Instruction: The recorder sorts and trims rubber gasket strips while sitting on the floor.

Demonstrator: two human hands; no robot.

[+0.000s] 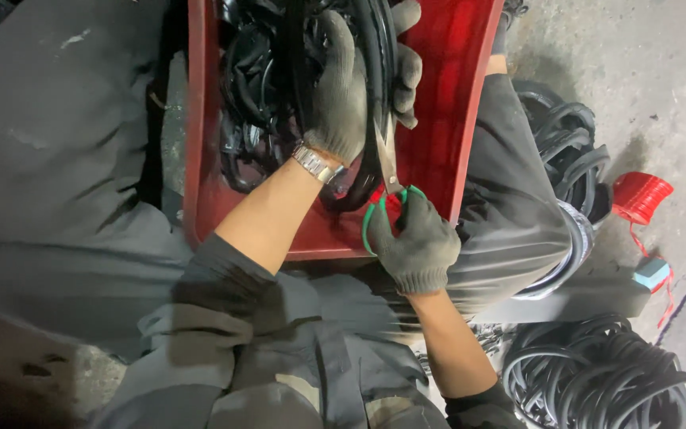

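My left hand (351,87), in a grey knit glove with a metal watch at the wrist, grips a thick black rubber ring (371,119) over a red plastic crate (438,135). My right hand (418,242), also gloved, holds green-handled scissors (385,187). Their metal blades point up and touch the ring just below my left fingers. The crate is between my knees and holds several tangled black rubber rings and strips (252,87).
More black rubber rings lie piled on the concrete floor at the lower right (605,373) and beside my right leg (569,147). A red spool of cord (641,197) and a small light-blue block (651,272) lie at the right.
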